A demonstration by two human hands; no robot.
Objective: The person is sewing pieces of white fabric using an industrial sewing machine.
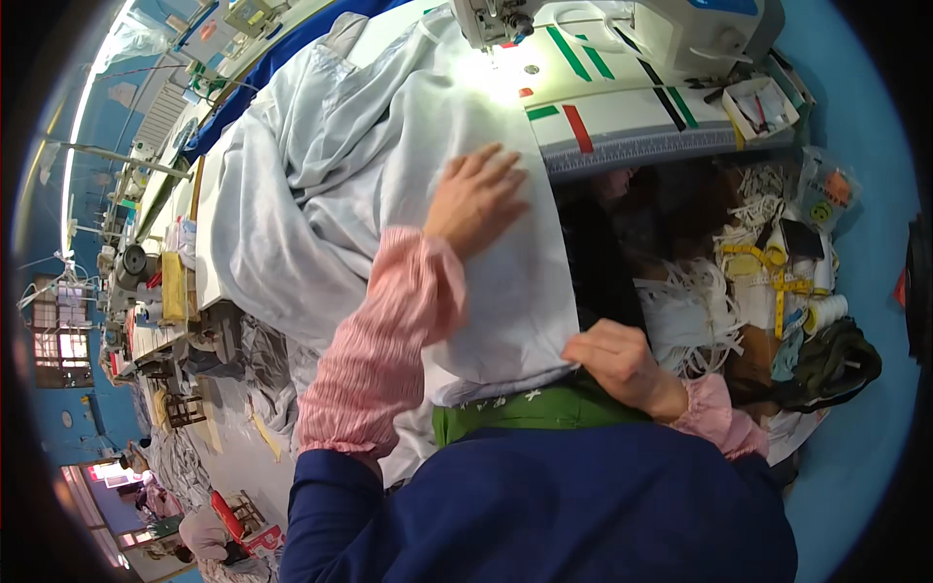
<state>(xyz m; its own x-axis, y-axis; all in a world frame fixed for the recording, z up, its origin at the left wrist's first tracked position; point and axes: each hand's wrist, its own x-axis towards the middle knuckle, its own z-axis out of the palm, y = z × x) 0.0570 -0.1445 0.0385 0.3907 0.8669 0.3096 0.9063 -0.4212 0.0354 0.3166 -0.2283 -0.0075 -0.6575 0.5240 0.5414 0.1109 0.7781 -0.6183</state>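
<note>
A large piece of pale grey-blue fabric [389, 175] spreads over the sewing table and hangs down to my lap. Flat on top of it lies my left hand [476, 199], its fingers stretched toward the sewing machine [496, 21]. The machine's lamp lights the needle area just beyond the fabric's far end. Close to my body, my right hand [617, 361] pinches the fabric's right edge near its lower corner. A rolled or folded lower end [505, 387] rests across green cloth [544, 408] on my lap.
A measuring strip [641, 142] runs along the table's front edge. At right stand a small open box [760, 109] with tools, thread spools [826, 313], a yellow tape measure [777, 282] and white fabric scraps [690, 316]. Other workstations line the left; a person [209, 534] sits low left.
</note>
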